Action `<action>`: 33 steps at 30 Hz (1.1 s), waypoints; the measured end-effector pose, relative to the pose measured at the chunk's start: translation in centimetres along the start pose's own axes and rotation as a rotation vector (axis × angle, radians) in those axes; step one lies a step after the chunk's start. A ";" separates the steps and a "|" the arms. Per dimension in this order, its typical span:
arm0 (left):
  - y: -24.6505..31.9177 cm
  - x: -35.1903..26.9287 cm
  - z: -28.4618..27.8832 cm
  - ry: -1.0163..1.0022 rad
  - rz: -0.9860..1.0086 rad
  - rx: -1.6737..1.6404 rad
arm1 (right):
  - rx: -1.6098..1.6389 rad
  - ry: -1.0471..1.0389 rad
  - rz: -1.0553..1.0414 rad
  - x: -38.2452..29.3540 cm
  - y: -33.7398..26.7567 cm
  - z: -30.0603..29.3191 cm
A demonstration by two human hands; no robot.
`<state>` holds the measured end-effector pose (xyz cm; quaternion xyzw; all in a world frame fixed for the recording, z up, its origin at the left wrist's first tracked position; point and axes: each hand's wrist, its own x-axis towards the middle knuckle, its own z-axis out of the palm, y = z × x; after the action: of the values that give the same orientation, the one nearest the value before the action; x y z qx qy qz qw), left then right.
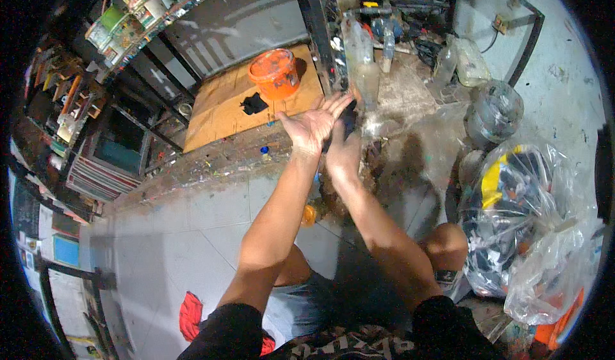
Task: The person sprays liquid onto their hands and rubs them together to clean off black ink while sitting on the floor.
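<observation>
My left hand (314, 124) is stretched out palm up, its fingers spread and nothing in it. Close against its right edge is my right hand (345, 151), blurred, with its fingers pointing away from me; whether they touch or hold anything cannot be told. Beyond both hands, an orange plastic bucket (273, 78) smeared with dark stains stands on a wooden board (211, 119). In front of the bucket lies a ragged black scrap (253, 104). A small blue cap (264, 150) sits on the dirty floor strip left of my hands.
Paint-stained tubs (149, 9) crowd a shelf at upper left. At right are a large clear plastic bag (523, 225) of mixed waste and a clear plastic container (497, 110). Plastic bottles (369, 81) stand beside a dark post (324, 28). A red cloth (190, 316) lies on the tiles.
</observation>
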<state>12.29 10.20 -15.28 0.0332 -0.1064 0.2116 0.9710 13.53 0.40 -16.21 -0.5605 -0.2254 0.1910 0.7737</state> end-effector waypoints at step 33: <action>5.3 0.2 -2.9 0.810 0.941 1.888 | -0.741 -0.130 -0.078 -3.4 -0.3 3.5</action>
<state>10.80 15.43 -17.97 0.6390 0.4168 0.5472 0.3442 8.76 1.13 -15.42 -0.7800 -0.3489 0.1018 0.5095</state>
